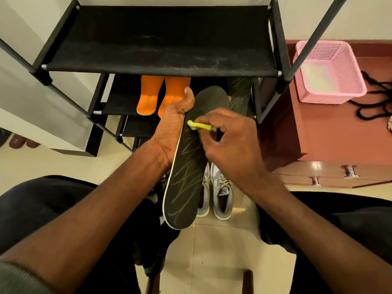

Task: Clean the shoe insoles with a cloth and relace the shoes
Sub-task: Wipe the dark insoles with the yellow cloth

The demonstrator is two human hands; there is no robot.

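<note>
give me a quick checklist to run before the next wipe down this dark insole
1. Insole held firm: ok, the left hand grips the dark insole along its edge.
2. Cloth in hand: ok, the right hand pinches the yellow cloth.
3. Cloth on the insole: ok, it rests on the upper half.
4. Path to the heel free: ok, nothing lies on the lower half.
5. Insole already clean: cannot tell, the pale streaks may be print.
6. Second dark insole within reach: ok, it leans at the shoe rack.
</note>
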